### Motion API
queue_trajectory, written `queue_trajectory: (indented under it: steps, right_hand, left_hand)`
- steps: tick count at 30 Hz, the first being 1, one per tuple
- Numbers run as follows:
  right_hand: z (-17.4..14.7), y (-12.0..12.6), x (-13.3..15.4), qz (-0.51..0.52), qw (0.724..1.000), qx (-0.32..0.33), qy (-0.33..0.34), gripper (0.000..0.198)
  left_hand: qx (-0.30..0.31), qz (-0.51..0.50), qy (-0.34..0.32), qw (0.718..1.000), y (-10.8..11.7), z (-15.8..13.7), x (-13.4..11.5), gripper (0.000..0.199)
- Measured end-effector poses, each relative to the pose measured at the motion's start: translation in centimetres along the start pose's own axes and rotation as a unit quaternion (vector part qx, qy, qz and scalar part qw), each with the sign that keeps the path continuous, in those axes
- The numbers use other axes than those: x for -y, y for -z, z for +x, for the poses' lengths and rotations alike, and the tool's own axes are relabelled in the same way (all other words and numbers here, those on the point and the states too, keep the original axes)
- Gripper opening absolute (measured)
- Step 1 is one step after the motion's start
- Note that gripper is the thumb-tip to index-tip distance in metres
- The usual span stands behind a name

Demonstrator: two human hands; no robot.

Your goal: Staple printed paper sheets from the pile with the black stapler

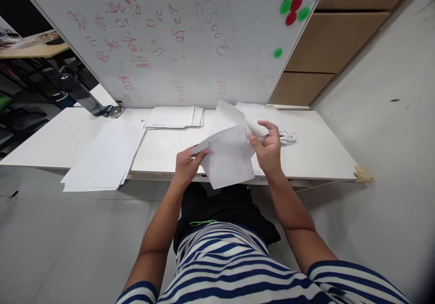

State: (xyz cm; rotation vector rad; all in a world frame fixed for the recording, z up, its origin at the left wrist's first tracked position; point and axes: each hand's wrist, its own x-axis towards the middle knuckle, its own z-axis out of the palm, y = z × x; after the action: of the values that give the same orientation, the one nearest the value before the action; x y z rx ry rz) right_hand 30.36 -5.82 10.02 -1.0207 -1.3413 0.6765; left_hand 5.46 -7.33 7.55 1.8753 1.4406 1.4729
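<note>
White paper sheets (229,156) are being pinched, grip closed, by left hand (186,164) and right hand (270,152); tearing by uneven pulling is possibly being risked.

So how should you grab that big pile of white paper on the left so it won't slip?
Probably by the front end of the big paper pile, coming from the person's side, thumb on top and fingers underneath. The pile lies flat, but that end sticks out past the edge of the table, leaving room below. Pinch all the layers together, because their edges don't line up.
</note>
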Motion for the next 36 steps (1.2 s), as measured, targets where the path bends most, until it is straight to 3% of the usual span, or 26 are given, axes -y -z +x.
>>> queue_trajectory:
  steps: [4, 8, 10, 15, 18, 21, 24, 30, 34, 36]
  right_hand:
    - [0.4, 0.1, 0.1, -0.013, 0.999, -0.018, 0.043, 0.044]
    - [0.5, 0.1, -0.1, -0.027, 0.993, -0.020, 0.109, 0.046]
    - [0.4, 0.0, -0.7, -0.018, 0.994, 0.011, 0.107, 0.046]
    - [0.1, -0.3, -2.9, 0.033, 0.994, 0.101, 0.025, 0.040]
    - [-0.1, -0.4, -3.5, 0.048, 0.992, 0.115, 0.002, 0.037]
    - [-0.2, -0.4, -3.4, 0.054, 0.992, 0.118, -0.011, 0.035]
    - [-0.5, -0.6, -2.6, 0.059, 0.992, 0.110, -0.018, 0.038]
    - [-1.7, -2.0, -1.9, 0.089, 0.991, 0.102, 0.006, 0.062]
    - [-2.4, -3.0, -4.0, 0.098, 0.989, 0.083, -0.070, 0.091]
    - [-2.5, -3.2, -5.4, 0.142, 0.980, 0.078, -0.120, 0.095]
  left_hand:
    - [-0.022, 0.112, -0.118, 0.986, 0.4, 0.8, 0.1, 0.035]
    - [-0.090, 0.161, -0.140, 0.973, -0.1, 1.3, 0.4, 0.040]
    - [-0.115, 0.158, -0.121, 0.973, -0.8, 1.3, 0.8, 0.046]
    - [-0.148, 0.051, -0.074, 0.985, -2.9, 1.2, 1.8, 0.040]
    - [-0.125, -0.038, -0.034, 0.991, -3.5, 1.1, 2.4, 0.040]
    - [-0.086, -0.106, 0.065, 0.989, -3.6, 0.8, 2.4, 0.042]
    - [-0.097, -0.130, 0.118, 0.980, -4.0, 0.6, 1.9, 0.045]
    - [-0.218, -0.157, 0.027, 0.963, -6.3, 1.1, 2.6, 0.058]
    - [-0.252, -0.145, -0.075, 0.954, -7.2, 2.3, 4.0, 0.071]
    - [-0.254, -0.137, -0.093, 0.953, -7.3, 2.8, 4.2, 0.077]
